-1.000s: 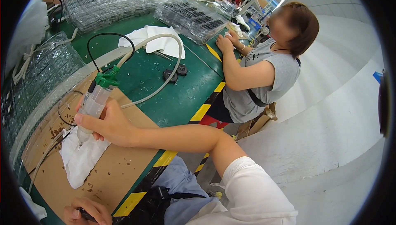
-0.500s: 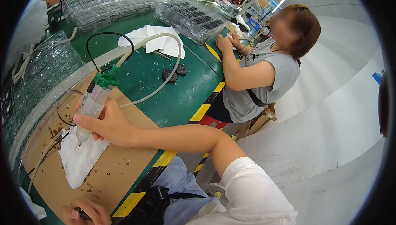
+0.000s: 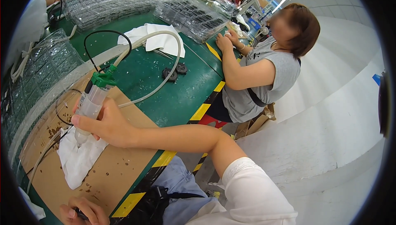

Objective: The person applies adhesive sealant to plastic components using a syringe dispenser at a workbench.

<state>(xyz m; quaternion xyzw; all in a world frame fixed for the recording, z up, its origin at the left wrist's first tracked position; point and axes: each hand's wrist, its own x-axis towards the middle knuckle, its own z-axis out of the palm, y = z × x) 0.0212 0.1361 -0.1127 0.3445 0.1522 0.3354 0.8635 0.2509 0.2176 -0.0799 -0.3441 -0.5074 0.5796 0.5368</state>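
— Holding the syringe [image 3: 90,107] where?
— In right hand [image 3: 110,124], tip down at white cloth [image 3: 77,165]; gripping a black part [image 3: 81,214] in left hand [image 3: 93,209], well apart.
— Handling how?
— Probably light, stiff, slick; best grasped mid-barrel.

Beyond the gripping right hand [image 3: 110,125], a looping pale hose [image 3: 182,54] and black cable [image 3: 130,46] stand in the way. On the grip's near side, cardboard [image 3: 126,163] right of the white cloth [image 3: 78,161] leaves room.
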